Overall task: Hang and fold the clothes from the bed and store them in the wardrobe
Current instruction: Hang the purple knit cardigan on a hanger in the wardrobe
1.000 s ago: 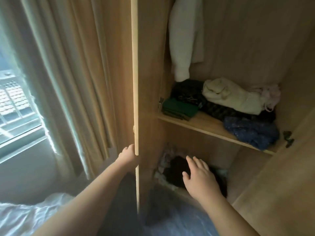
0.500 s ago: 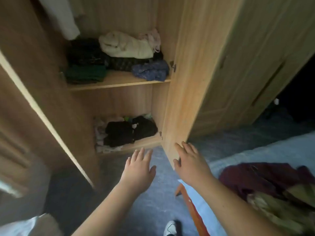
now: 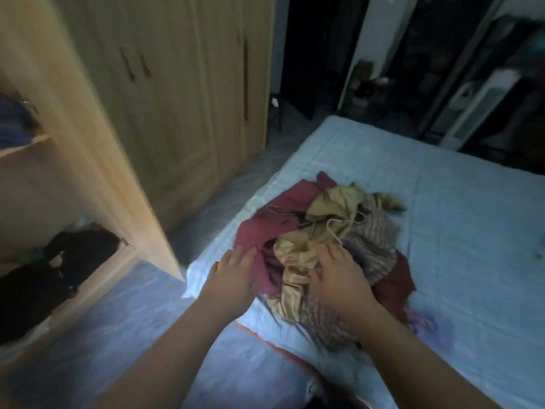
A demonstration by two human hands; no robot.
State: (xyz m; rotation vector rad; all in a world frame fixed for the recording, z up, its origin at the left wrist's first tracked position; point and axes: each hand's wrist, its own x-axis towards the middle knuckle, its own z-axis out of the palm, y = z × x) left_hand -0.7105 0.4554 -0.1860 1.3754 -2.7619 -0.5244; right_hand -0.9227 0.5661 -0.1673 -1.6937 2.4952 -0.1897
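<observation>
A heap of clothes lies on the near corner of the bed point(image 3: 442, 184): a maroon garment point(image 3: 259, 228), a shiny tan garment point(image 3: 298, 255) with cords, and a striped knit piece point(image 3: 374, 240). My left hand point(image 3: 233, 276) hovers with straight fingers at the maroon garment's left edge. My right hand point(image 3: 339, 276) reaches over the tan garment, fingers spread and holding nothing. The wooden wardrobe point(image 3: 177, 98) stands to the left, its open door point(image 3: 97, 160) swung out toward the bed.
Inside the wardrobe, folded blue cloth point(image 3: 14, 122) lies on a shelf and dark clothes point(image 3: 59, 261) fill the bottom. A narrow strip of floor point(image 3: 118, 320) separates wardrobe and bed. Dark furniture and a doorway stand beyond the bed's far side.
My view has swung right from the wardrobe interior to the bed. Both hands left the wardrobe doors and came down over the heap of clothes.
</observation>
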